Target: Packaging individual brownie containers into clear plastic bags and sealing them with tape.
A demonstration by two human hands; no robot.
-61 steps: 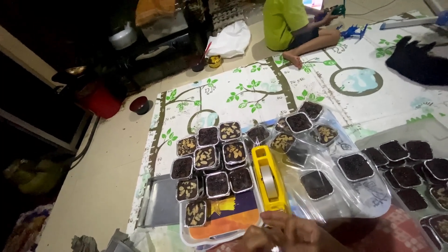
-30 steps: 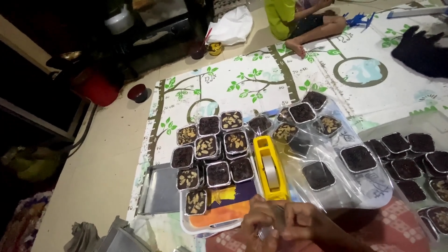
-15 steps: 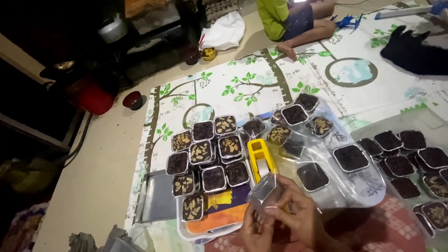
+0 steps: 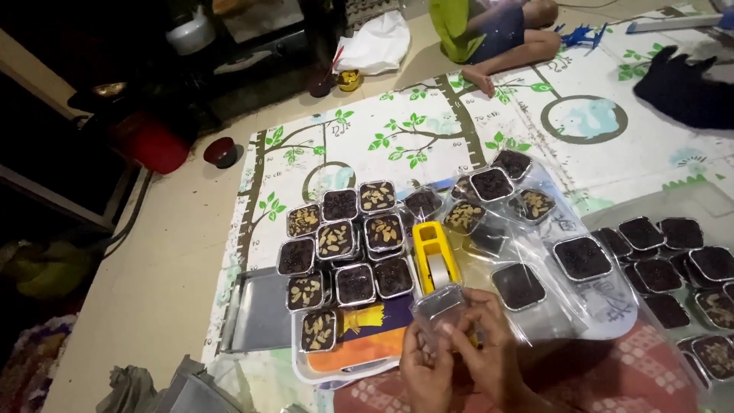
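Two hands are meeting low in the head view, both working on one small clear plastic lid. It's being held just in front of the yellow tape dispenser, above the edge of the orange and purple tray.

Doing this step well, as I judge it: keep the lid level, grip it by the rim only so the clear top isn't getting smudged, and steady it w/ both hands since thin plastic flexes easily. Working close to the dispenser and the cups is keeping reaches short.

Left hand is coming up from below, fingers curled and closing on the lid's near-left edge — a light pinch, not a fist. Right hand is lying across from the right, fingers mostly together and slightly bent, tips touching the lid's right side. Neither hand is spread wide. Exact thumb positions are hard to tell; the lid is see-through and the light is dim.

Approx. a dozen foil cups of dark brownie, many w/ sliced almonds on top, are sitting packed on the tray to the left. More cups are resting on clear plastic sheeting to the right, and another batch further right. A patterned play mat is lying underneath — another person is sitting at its far edge.
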